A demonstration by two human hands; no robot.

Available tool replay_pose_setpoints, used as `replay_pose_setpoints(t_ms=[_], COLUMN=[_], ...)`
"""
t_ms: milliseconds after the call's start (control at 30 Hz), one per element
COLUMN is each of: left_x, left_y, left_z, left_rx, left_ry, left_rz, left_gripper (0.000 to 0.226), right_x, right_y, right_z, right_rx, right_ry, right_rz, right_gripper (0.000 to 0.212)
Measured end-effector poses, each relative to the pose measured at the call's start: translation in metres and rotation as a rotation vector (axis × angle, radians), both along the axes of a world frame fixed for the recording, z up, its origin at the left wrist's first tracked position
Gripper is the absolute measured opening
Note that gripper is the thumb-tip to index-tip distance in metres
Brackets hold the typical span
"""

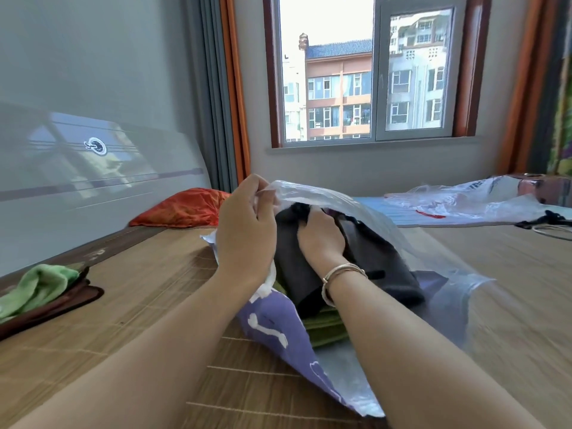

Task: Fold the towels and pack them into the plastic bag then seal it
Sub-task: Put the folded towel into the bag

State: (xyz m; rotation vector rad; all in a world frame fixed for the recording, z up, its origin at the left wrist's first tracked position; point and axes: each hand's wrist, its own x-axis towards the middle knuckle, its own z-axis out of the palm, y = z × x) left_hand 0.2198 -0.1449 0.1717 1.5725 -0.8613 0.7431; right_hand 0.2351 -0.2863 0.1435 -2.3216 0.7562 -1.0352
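The plastic bag (pixel 365 212) lies in the middle of the bed (pixel 148 305), on its bamboo mat, with the open mouth turned toward the person. The left hand (pixel 246 224) pinches the upper edge of the bag's mouth between thumb and fingers and lifts it, so the opening stands up. The right hand (pixel 322 235) is inside the mouth of the bag; its fingers are curled down onto the dark grey towel (pixel 294 274) and press it into the bag. I cannot tell for sure if the fingers really grip the cloth or only push it. Two bracelets (pixel 342 275) sit on the right wrist.

Under the dark grey towel, also in the bag, a folded green towel (pixel 325 328) shows its edges. The near flap of the bag is purple with white marks (pixel 272 329) and rests on the mat beside the left forearm.

Left of the bag, near the edge of the bed, a light green towel (pixel 40 289) lies on top of a brown towel (pixel 62 308); both are outside the bag. Behind the bag, to its left, there is an orange pillow (pixel 182 207). Behind the bag, to its right, another clear plastic bag (pixel 464 199) lies flat on a blue cloth (pixel 402 218), and a black cord (pixel 544 219) lies just beside it. A window (pixel 368 69) is on the wall far behind the bag.
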Motion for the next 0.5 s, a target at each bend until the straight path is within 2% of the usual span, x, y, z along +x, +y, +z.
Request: replay_pose_setpoints(t_ms=[100,233,333,400,500], left_x=[0.003,0.001,-0.006,-0.009,-0.013], left_y=[0.005,0.008,0.009,0.010,0.007], left_z=[-0.001,-0.003,-0.005,-0.006,-0.008], left_rx=[0.028,0.101,0.179,0.193,0.200], left_ry=[-0.032,-0.074,-0.068,-0.026,-0.047], left_rz=[0.009,0.108,0.230,0.214,0.015], left_gripper=[0.020,0.015,0.020,0.026,0.023], right_x=[-0.006,-0.022,-0.049,-0.065,-0.067], right_y=[-0.008,-0.006,0.001,0.003,-0.003], right_z=[-0.007,-0.029,-0.051,-0.064,-0.067], right_rx=[-0.078,-0.389,-0.667,-0.822,-0.732], right_ry=[0.171,0.149,0.030,0.038,0.232], right_rz=[-0.241,-0.327,-0.217,-0.066,0.157], right_gripper=[0.045,0.063,0.066,0.058,0.060])
